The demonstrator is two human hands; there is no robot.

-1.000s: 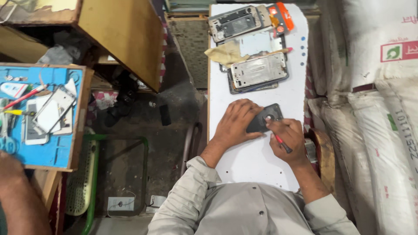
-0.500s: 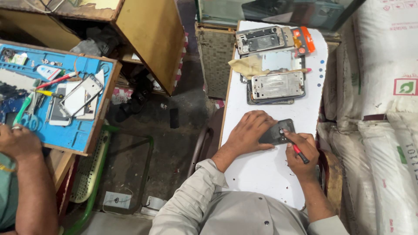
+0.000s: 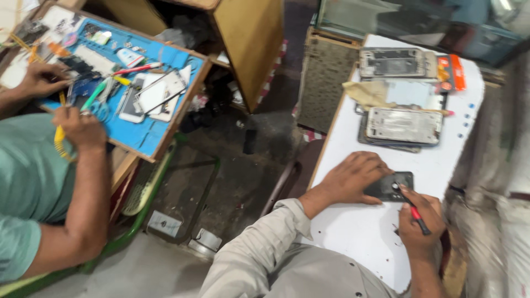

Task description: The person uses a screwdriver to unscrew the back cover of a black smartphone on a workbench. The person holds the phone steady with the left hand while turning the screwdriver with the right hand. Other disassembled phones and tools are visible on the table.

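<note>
A dark phone (image 3: 393, 185) lies on the white table (image 3: 359, 237). My left hand (image 3: 353, 177) lies flat over the phone's left part and holds it down. In my right hand (image 3: 422, 222) is a red-handled screwdriver (image 3: 415, 211), gripped like a pen with its tip touching the phone. Both of my sleeves are grey.
Farther along the table are a stack of phone frames (image 3: 403, 126), another frame (image 3: 395, 62), a yellowish cloth (image 3: 367, 91) and an orange packet (image 3: 450, 72). At the left, a co-worker in a green shirt (image 3: 27, 176) works over a blue mat (image 3: 149, 129) strewn with tools and phones. A wooden cabinet (image 3: 251, 44) stands between.
The view has swung so the co-worker and the blue mat are fuller in frame. My hands stay on the dark phone, with the screwdriver still at it.
</note>
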